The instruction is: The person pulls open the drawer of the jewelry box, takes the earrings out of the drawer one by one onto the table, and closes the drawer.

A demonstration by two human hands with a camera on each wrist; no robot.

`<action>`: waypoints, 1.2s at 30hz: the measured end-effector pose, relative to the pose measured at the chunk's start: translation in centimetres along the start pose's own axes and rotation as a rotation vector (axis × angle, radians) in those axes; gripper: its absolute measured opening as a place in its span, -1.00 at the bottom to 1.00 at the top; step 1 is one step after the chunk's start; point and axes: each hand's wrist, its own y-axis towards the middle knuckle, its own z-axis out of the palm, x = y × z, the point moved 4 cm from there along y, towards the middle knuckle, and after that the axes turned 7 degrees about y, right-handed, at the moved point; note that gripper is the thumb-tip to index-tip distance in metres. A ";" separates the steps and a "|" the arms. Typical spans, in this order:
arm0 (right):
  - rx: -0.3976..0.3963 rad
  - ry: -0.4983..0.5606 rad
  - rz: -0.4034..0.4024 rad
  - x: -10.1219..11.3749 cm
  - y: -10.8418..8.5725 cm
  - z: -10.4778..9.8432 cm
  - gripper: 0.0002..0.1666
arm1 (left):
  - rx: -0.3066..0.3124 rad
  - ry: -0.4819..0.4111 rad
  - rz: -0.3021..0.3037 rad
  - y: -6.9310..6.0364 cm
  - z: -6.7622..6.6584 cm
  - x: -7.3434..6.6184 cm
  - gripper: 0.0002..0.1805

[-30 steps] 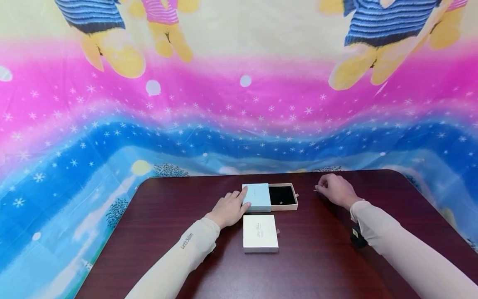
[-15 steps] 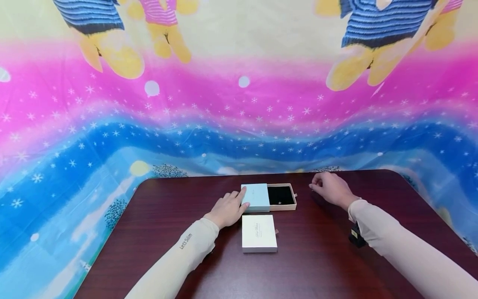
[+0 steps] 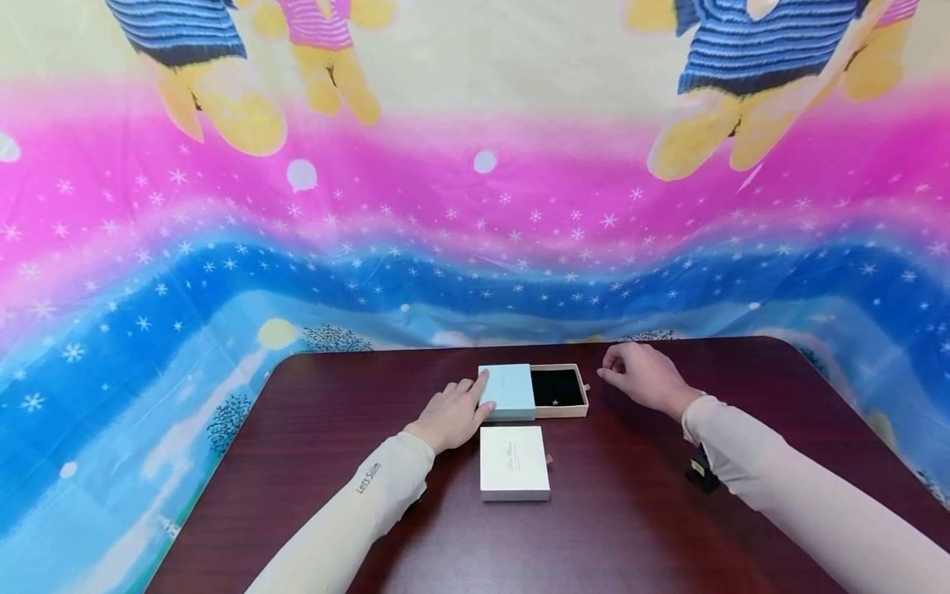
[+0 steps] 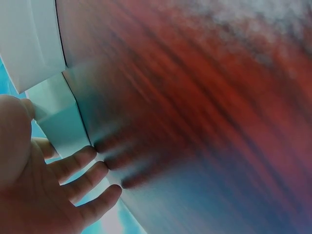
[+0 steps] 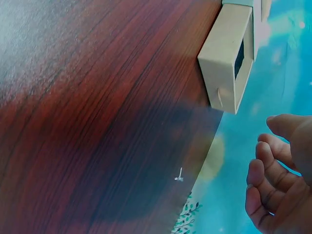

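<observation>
My left hand (image 3: 450, 414) lies with spread fingers at the left end of a pale blue box sleeve (image 3: 508, 393), index finger and thumb touching it. From the sleeve's right end a cream drawer (image 3: 582, 411) is partly pulled out. A small silver stud (image 3: 555, 403) sits on the black pad (image 3: 559, 384) inside. My right hand (image 3: 644, 373) is just right of the drawer, fingers loosely bent and holding nothing visible. In the right wrist view a tiny silver earring (image 5: 179, 176) with a thin post lies on the table; the right hand hides it in the head view.
A white box (image 3: 514, 462) with a small ribbon tab stands directly in front of the blue one. Both boxes are on a dark reddish-brown table (image 3: 356, 528). A colourful printed cloth (image 3: 416, 190) hangs behind the table's far edge.
My right hand has moved left toward the drawer, away from its earlier spot beside the tiny silver item. The left hand and both boxes have stayed in place.
</observation>
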 end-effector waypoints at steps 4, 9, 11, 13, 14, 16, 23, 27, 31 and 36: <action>0.004 -0.005 -0.022 0.8 0.0 0.2 -0.85 | 0.000 -0.006 0.000 0.0 0.0 0.0 -0.27; 0.009 -0.013 -0.042 1.6 0.0 0.6 -0.87 | 0.000 -0.002 -0.001 0.0 0.0 0.1 -0.27; 0.015 -0.012 -0.045 1.9 0.0 0.9 -0.87 | 0.002 -0.001 -0.001 0.0 0.0 0.1 -0.27; 0.022 -0.015 -0.053 2.1 0.0 1.1 -0.88 | 0.003 -0.003 0.000 0.0 0.0 0.1 -0.27; 0.024 -0.017 -0.060 2.2 0.0 1.2 -0.88 | 0.004 -0.003 0.000 0.0 0.0 0.1 -0.27; 0.028 -0.021 -0.075 2.4 -0.1 1.5 -0.88 | 0.004 -0.006 0.001 0.0 0.0 0.1 -0.27; 0.053 -0.013 -0.085 2.9 -0.3 2.5 -0.89 | 0.000 -0.001 0.002 0.1 0.2 0.1 -0.27; 0.063 -0.003 -0.089 3.1 -0.3 2.9 -0.85 | -0.005 0.005 0.000 0.2 0.4 0.2 -0.27; 0.060 -0.008 -0.107 3.3 -0.3 3.1 -0.86 | -0.004 0.016 -0.003 0.3 0.5 0.2 -0.26; 0.085 -0.009 -0.109 3.4 0.0 3.8 -0.91 | -0.004 0.010 -0.005 0.3 0.5 0.2 -0.26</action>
